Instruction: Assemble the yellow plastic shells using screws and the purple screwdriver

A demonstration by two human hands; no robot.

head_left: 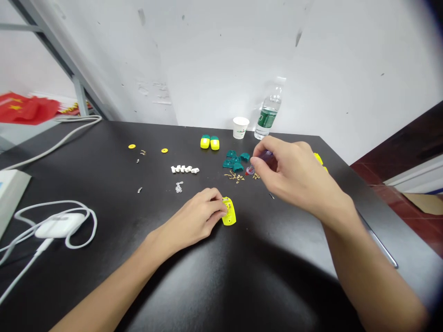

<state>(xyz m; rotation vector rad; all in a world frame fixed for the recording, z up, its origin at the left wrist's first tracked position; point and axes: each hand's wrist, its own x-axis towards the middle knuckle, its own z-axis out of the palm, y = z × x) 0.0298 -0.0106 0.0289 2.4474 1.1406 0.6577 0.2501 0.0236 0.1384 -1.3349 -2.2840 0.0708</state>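
1. Tool [249,170] in my right hand [294,170]: thumb and fingers are clamped on its see-through, purplish handle, and its tip slants down toward the brass strips [230,174] just past the fingertips. A careless sweep could, I judge, scatter them.

2. Beneath the right thumb lies a cluster of brass bits [256,176]. If I dropped the hand or dragged its edge, the two brass groups could mix, and sorting such tiny pieces through this camera would be slow.

3. The yellow shell [231,220] sits at the fingertips of my left hand [200,212]. Thumb and fingers close on its left side; whether they also pinch something inside, I cannot tell. Too light a hold could let it swivel on the glossy table [207,286].

4. Small fittings show in the shell's hollow, right by those left fingertips. Should any be loose, which I can't judge from here, a tilt could spill them.

5. The green covers [236,159] rest just left of the right fingertips, where a sideways swing might knock them.

6. A thin metal piece [272,196] lies below the right palm; a lowered wrist could brush it away unnoticed.
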